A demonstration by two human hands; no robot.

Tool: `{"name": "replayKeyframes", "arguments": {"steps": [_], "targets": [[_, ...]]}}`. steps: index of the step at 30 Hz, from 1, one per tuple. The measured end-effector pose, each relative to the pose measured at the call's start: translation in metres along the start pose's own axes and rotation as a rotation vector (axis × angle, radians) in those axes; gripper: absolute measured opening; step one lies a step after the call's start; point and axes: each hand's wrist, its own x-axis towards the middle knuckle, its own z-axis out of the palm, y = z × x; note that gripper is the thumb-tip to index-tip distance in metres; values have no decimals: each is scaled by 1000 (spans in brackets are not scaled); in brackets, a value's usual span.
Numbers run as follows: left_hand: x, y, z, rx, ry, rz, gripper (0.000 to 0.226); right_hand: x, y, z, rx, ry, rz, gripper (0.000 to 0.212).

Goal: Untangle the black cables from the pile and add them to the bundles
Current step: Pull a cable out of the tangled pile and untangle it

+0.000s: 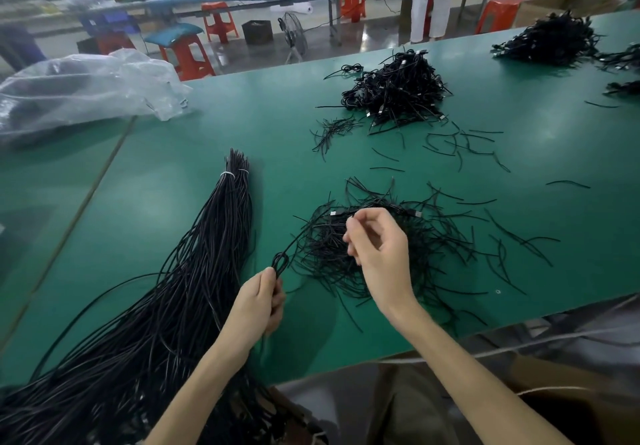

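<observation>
Lying tangled near the worktop's (194,139) front edge: pile (346,257) of black cables. Pinching one looped cable (280,261) in closed left hand (258,306); plucking strands with narrowed right hand (377,250). Stretching toward front-left corner: tied bundles (207,254).

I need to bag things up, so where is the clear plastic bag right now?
The crumpled clear plastic bag lies at the far left of the green table, beyond the long tied black cable bundle.
</observation>
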Motion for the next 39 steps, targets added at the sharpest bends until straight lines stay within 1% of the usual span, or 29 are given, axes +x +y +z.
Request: {"name": "replayKeyframes", "arguments": {"steps": [4,6,10,13,15,17,22,25,29,32,35,36,39], "targets": [[-5,15,22,-66,-58,16,37,-23,-7,18,202,-98,45,7],[-9,19,30,-80,-79,30,38,-32,-3,27,256,-97,97,8],[-19,23,36,-86,-123,31,35,-41,2,32,354,48,184,7],[-21,23,37,-114,-131,-1,33,-39,0,28,408,102,155,6],[-21,23,37,-131,-126,-4,35,-39,-1,27,392,81,118,5],[-21,23,37,-149,-125,5,36,-40,0,27,323,62,67,5],[-21,23,34,-184,-117,33,36,-50,7,22,4,-35,-18,13],[-21,24,30,-196,-124,48,37,-58,9,20,-85,-62,-38,16],[-24,25,31,-187,-148,57,40,-64,10,17,-94,-81,-52,14],[-25,25,32,-179,-150,60,39,-66,10,15,-84,-113,-30,12],[-25,25,30,-164,-149,68,39,-67,11,8,-47,-198,29,5],[-25,24,28,-152,-145,72,38,-67,12,4,-24,-234,68,9],[-22,23,22,-88,-153,76,38,-58,10,-3,153,-258,239,40]]}}
